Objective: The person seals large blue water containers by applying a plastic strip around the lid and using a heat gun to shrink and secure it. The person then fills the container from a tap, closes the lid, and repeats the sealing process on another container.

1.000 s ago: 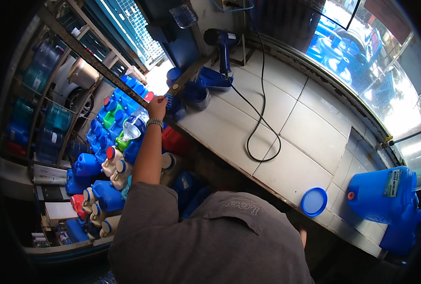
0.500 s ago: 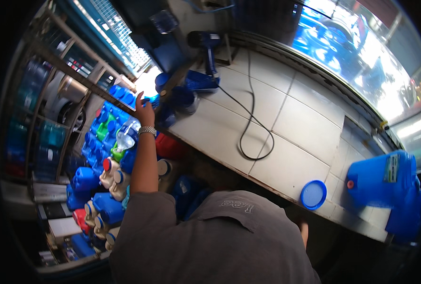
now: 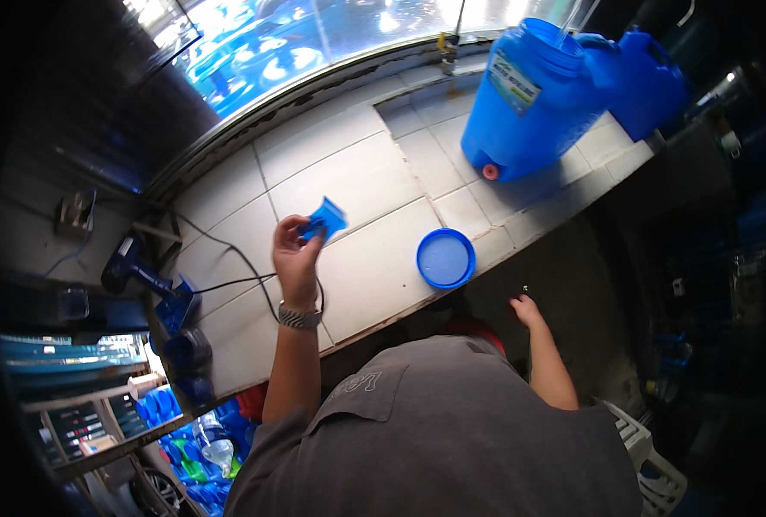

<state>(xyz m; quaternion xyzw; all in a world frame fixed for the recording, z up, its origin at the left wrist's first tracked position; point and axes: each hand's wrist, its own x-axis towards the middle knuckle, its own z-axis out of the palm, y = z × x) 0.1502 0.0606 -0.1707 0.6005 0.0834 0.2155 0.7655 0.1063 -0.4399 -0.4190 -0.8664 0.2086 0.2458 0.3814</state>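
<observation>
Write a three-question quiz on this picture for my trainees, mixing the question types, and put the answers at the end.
1. Multiple choice: What is the left hand holding up over the counter?
A) A black cable
B) A small blue piece
C) A white chair

2. True or false: The round blue lid lies on the counter, apart from the big blue container.

3. Fill in the blank: The metallic wristband is worn on the ____ wrist.

Key: 1. B; 2. True; 3. left.
</observation>
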